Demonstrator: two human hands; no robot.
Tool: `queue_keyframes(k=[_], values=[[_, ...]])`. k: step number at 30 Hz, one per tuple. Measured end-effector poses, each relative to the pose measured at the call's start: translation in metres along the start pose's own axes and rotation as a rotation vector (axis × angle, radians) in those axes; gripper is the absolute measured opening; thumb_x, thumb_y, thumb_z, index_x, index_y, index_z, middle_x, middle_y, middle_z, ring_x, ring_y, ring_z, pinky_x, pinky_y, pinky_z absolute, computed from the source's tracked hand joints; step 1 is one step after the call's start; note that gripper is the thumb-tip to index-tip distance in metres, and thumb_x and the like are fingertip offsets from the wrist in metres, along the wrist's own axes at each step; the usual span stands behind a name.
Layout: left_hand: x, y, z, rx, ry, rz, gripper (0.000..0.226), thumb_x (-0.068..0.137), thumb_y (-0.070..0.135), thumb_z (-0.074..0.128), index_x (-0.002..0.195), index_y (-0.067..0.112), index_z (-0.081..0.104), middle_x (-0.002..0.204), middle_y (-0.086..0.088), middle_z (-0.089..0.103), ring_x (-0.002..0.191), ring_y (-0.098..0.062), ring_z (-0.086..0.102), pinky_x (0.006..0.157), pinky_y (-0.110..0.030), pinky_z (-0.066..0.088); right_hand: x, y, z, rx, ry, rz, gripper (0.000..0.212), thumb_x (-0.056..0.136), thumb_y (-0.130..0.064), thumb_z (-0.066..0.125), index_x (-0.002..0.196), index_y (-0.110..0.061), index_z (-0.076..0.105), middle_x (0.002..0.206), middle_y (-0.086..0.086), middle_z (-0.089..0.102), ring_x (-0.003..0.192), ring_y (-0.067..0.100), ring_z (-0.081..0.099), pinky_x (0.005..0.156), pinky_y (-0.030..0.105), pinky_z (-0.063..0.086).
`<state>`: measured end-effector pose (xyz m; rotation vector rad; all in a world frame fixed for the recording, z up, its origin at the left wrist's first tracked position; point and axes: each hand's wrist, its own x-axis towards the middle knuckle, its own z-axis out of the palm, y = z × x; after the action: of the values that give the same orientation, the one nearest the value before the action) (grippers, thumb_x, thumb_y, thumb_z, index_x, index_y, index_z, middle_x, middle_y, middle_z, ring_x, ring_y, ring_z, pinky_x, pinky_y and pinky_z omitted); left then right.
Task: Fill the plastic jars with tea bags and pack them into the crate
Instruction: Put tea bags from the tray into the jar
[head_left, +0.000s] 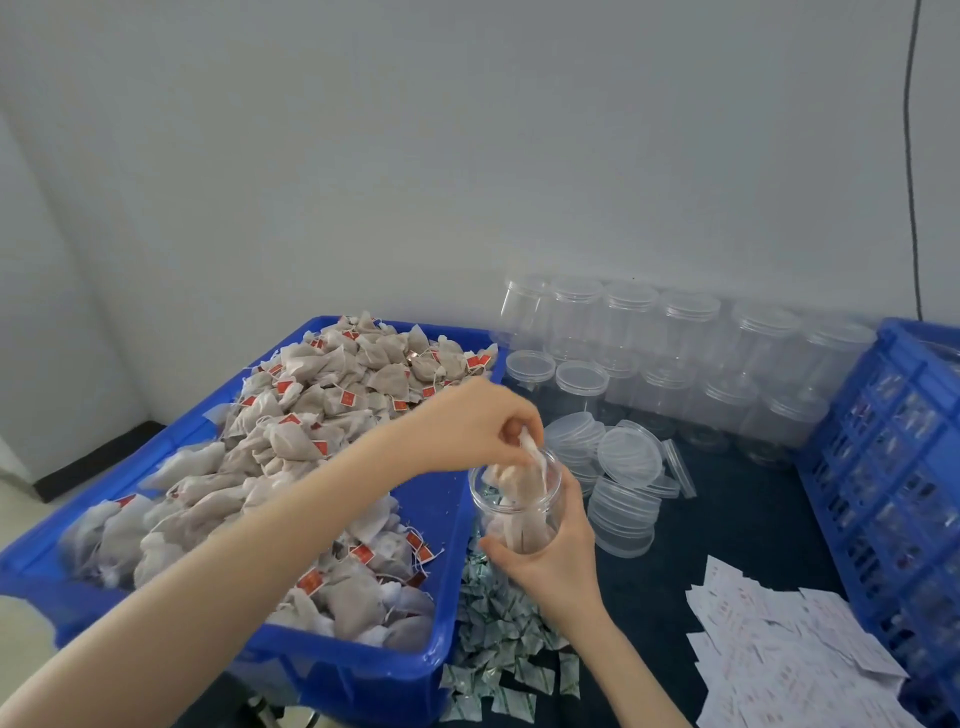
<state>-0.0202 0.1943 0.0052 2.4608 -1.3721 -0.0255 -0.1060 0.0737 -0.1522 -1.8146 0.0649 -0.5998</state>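
Both hands are busy over one open jar (517, 506): the right hand (553, 558) wraps round its lower half and holds it up just off the near corner of the blue tray (447, 519), while the left hand (467, 431) pinches a tea bag (530, 457) at the jar's mouth, half in already. From where I stand this is the filling step, and the jar looks only partly full (a few bags show through the clear wall). The heap of tea bags (291, 467) lies in the tray just beside it. Next, I would guess, the left hand must let go and reach back to the heap for more. Loose lids (628, 457) wait on the table (753, 519) behind, and the crate (893, 467) stands well to the right, with closed empty jars (675, 353) along the wall.
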Motion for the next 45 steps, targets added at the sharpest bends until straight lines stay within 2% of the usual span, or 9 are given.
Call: queue_keyframes(k=[6,12,17,21,24,30,34,39,45], values=[[0.010,0.005,0.027,0.092,-0.282,0.057,0.018,0.089,0.013,0.057,0.095,0.023,0.070,0.064,0.016,0.052,0.059,0.002,0.047,0.071,-0.028,0.049,-0.001,-0.001,0.003,-0.006,-0.002,-0.023,0.093,0.057,-0.039,0.088,0.131,-0.059,0.035,0.125,-0.029,0.057,0.117,-0.003,0.057,0.090,0.011,0.048],[0.020,0.008,0.034,0.135,-0.491,0.086,0.022,0.098,0.014,0.042,0.107,0.011,0.062,0.074,0.011,0.048,0.064,-0.006,0.043,0.060,-0.016,0.033,-0.004,0.004,0.004,-0.003,0.011,0.015,0.094,0.054,-0.041,0.087,0.126,-0.067,0.032,0.123,-0.034,0.054,0.115,-0.007,0.055,0.085,0.005,0.045],[0.015,-0.003,0.021,-0.094,-0.311,0.084,0.027,0.097,0.020,0.050,0.118,0.026,0.066,0.077,0.019,0.062,0.067,0.011,0.057,0.066,-0.006,0.042,0.001,0.006,0.000,0.010,0.004,0.033,0.092,0.058,-0.041,0.089,0.132,-0.055,0.037,0.126,-0.022,0.059,0.118,0.003,0.058,0.095,0.028,0.052],[0.013,-0.034,0.008,-0.419,0.073,-0.025,0.020,0.094,0.016,0.055,0.101,0.029,0.069,0.088,0.016,0.071,0.080,0.006,0.065,0.076,-0.007,0.048,0.003,0.004,-0.002,0.004,0.023,0.048,0.094,0.056,-0.044,0.088,0.134,-0.051,0.037,0.128,-0.022,0.055,0.120,0.006,0.056,0.101,0.036,0.051],[0.018,-0.078,0.011,-0.078,0.205,-0.254,0.023,0.093,0.019,0.057,0.113,0.024,0.066,0.107,0.006,0.068,0.097,-0.007,0.064,0.086,-0.022,0.051,0.003,0.004,-0.001,0.001,0.005,0.057,0.097,0.055,-0.045,0.089,0.136,-0.046,0.037,0.132,-0.020,0.054,0.123,0.005,0.054,0.103,0.036,0.049],[0.004,-0.137,0.047,0.515,-0.065,-0.616,0.049,0.092,0.007,0.052,0.139,0.016,0.041,0.138,-0.011,0.046,0.121,-0.026,0.050,0.094,-0.038,0.049,0.002,0.002,0.002,-0.003,-0.031,0.048,0.095,0.056,-0.041,0.090,0.137,-0.038,0.040,0.129,-0.015,0.057,0.120,0.004,0.056,0.101,0.030,0.050],[-0.006,-0.150,0.061,0.639,-0.198,-0.712,0.036,0.093,0.005,0.052,0.128,0.014,0.054,0.128,-0.007,0.052,0.117,-0.025,0.055,0.087,-0.033,0.048,0.001,0.002,0.003,-0.001,-0.035,0.056,0.092,0.058,-0.038,0.092,0.134,-0.040,0.040,0.126,-0.014,0.059,0.117,0.004,0.058,0.097,0.024,0.052],[-0.010,-0.156,0.059,0.695,-0.146,-0.726,0.028,0.092,0.004,0.054,0.119,0.013,0.059,0.113,-0.002,0.064,0.103,-0.020,0.064,0.072,-0.026,0.046,-0.001,0.002,0.004,-0.003,-0.042,0.056,0.094,0.056,-0.040,0.092,0.135,-0.040,0.040,0.128,-0.013,0.058,0.118,0.006,0.058,0.099,0.032,0.052],[-0.013,-0.152,0.052,0.684,-0.054,-0.735,0.023,0.091,0.001,0.055,0.110,0.010,0.063,0.105,-0.003,0.065,0.094,-0.019,0.065,0.072,-0.026,0.049,-0.004,0.003,0.005,-0.012,-0.039,0.059,0.096,0.056,-0.043,0.092,0.135,-0.044,0.038,0.130,-0.017,0.056,0.120,0.002,0.056,0.100,0.028,0.051]])
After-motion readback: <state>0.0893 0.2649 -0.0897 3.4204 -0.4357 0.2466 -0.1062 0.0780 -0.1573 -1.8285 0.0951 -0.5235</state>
